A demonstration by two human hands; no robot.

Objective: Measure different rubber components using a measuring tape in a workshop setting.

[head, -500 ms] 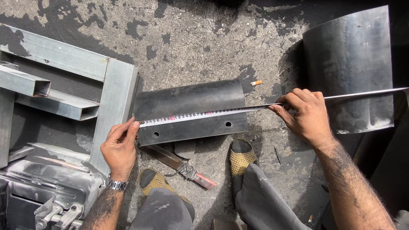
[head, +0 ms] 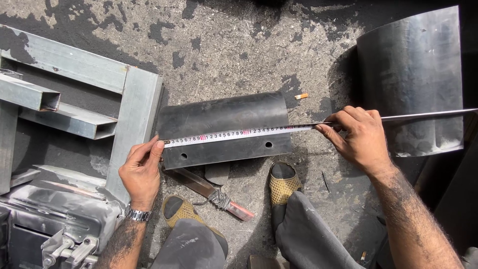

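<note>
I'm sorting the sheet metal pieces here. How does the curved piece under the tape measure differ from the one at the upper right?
The small curved sheet lies low on the ground on its side, with two holes near its lower edge; the large curved sheet looks bigger and shows no holes. The tape measure stretches across the small one, held by the left hand and right hand; it only passes the large one's edge. Both are dark, bent metal.

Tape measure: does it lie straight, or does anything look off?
The tape runs straight across the curved sheet, held at both ends by the left hand and right hand. Only oddity: a cigarette butt on the ground.
</note>
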